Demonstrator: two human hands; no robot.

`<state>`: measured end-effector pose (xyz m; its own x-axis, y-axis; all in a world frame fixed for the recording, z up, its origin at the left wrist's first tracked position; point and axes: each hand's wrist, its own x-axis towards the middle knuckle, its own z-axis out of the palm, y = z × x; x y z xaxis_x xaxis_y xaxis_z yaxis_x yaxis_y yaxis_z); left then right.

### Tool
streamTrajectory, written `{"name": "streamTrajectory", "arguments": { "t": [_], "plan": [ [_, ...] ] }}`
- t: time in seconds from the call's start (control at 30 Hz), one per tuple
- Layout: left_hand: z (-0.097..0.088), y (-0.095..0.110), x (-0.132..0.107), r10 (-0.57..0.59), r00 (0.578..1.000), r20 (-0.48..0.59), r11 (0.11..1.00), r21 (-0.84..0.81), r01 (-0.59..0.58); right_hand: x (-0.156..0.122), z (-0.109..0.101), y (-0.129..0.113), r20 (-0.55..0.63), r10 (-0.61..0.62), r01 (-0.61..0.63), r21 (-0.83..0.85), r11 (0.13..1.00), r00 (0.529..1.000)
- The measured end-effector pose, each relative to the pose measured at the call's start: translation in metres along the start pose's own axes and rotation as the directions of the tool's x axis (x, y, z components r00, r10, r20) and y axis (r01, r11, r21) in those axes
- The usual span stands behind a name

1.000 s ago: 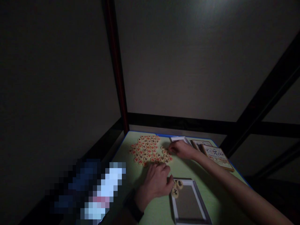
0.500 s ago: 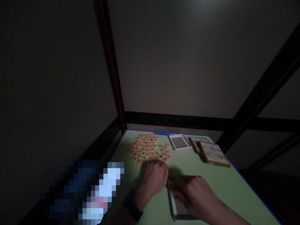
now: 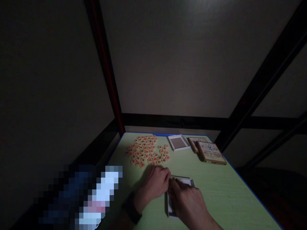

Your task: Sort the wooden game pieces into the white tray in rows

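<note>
My left hand (image 3: 154,185) rests on the green table (image 3: 225,195) with its fingers curled, against the left edge of a shallow white tray (image 3: 185,181). My right hand (image 3: 188,201) lies over that tray, fingers bent down into it and pinched together; what they hold is hidden. A dark band sits on my left wrist. Beyond my hands, several round cream game pieces (image 3: 147,153) with red and black marks lie spread on the table.
A second small white tray (image 3: 178,142) stands at the far edge. Two flat boxes with brown borders (image 3: 211,152) lie to its right. Dark frame bars (image 3: 105,70) rise behind the table. A blurred patch (image 3: 83,198) covers the lower left.
My right hand left the far pile of pieces, came back to the near tray and now covers it. The left hand stayed by the tray's edge. The view shifted slightly.
</note>
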<state>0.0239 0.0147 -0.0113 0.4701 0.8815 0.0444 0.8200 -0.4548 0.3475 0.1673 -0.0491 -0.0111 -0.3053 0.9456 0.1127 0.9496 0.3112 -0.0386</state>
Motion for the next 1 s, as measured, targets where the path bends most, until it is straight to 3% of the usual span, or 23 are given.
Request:
{"name": "streamTrajectory", "arguments": {
  "t": [0.53, 0.77, 1.0],
  "plan": [
    [0.000, 0.000, 0.000, -0.007, 1.000, 0.017, 1.000, -0.026, 0.007, -0.006, 0.012, -0.009, -0.064, 0.051, -0.056, -0.063, 0.996, 0.997],
    [-0.002, 0.003, -0.002, 0.029, 1.000, 0.010, 0.999, 0.013, -0.029, -0.020, 0.010, 0.017, -0.030, 0.129, -0.130, -0.029, 0.991, 0.991],
    [-0.001, 0.001, -0.002, 0.042, 0.999, -0.010, 0.999, 0.013, -0.042, -0.010, 0.001, 0.028, 0.009, 0.152, -0.153, 0.027, 0.988, 0.988]
  ]
}}
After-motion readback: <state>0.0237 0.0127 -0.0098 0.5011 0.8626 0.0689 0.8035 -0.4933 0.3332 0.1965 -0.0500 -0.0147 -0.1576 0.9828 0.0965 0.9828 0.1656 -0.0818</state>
